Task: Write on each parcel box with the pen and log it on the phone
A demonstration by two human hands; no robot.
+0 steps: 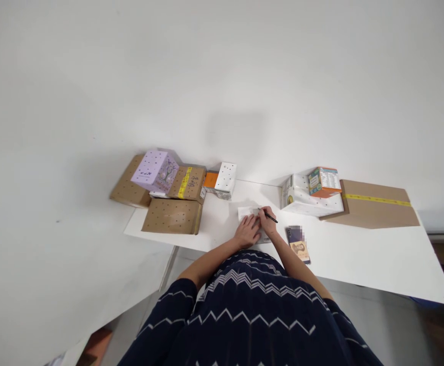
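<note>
A white printed paper (245,211) lies on the white table near its front edge, partly covered by both hands. Resting flat on it, with fingers stretched out, is my left hand (248,232). My right hand (268,222) grips a black pen (271,217), whose tip end points toward the upper part of the sheet. The two hands are close together. A barcode shows at the paper's lower right. To the right of my right forearm lies a phone (296,241) in a dark case with a picture on it.
Brown cartons (173,216), a lilac box (155,170), an orange box (210,179) and a white dotted box (226,179) stand at the left. On the right are a white package (301,195), an orange-green box (324,182) and a large taped carton (378,204). A wall (222,76) rises behind the table (378,259).
</note>
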